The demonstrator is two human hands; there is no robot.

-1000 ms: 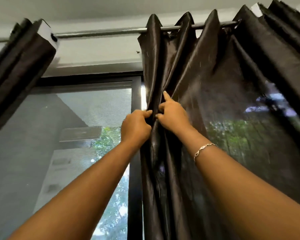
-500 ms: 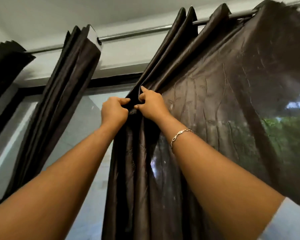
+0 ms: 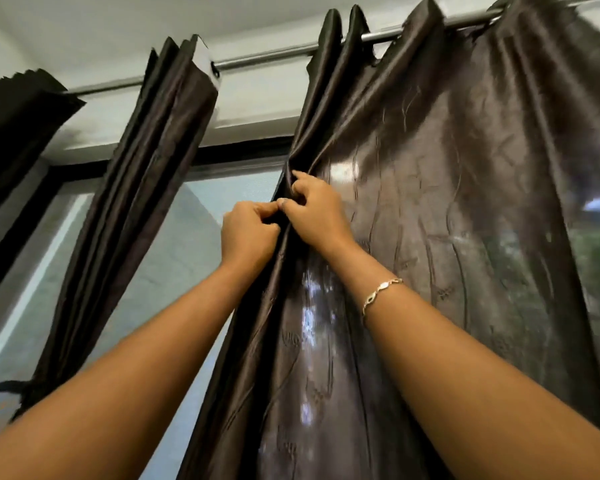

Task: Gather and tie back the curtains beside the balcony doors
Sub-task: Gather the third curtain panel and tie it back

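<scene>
Seen from below, a person's two bare arms reach up to a wide, glossy dark brown satin curtain panel (image 3: 447, 220) that fills the right half of the frame. It hangs from a silver metal rod (image 3: 274, 55) running across the top. The left hand (image 3: 248, 233) and right hand (image 3: 314, 213) meet at the panel's left edge, just above the centre of the frame. Each grip is curled tight, pinching folds of that edge between thumb and fingers, and the two hands touch. A thin gold chain bracelet (image 3: 381, 292) circles the right wrist. The task looks partly done. A matching narrow curtain (image 3: 146, 188), left of centre, is already bunched into tight pleats. A dark band (image 3: 4, 386) at the lower left seems to cinch it, though that corner is too blurred to be sure. The wide panel is only pleated at its left edge. Most of it lies spread flat over the glass and wants gathering and tying. Another dark bunched curtain (image 3: 18, 116) hangs at the upper left. Between the narrow curtain and the held edge, pale balcony door glass (image 3: 174, 254) and a bare stretch of rod give open room. To the right, the panel runs out of frame.
</scene>
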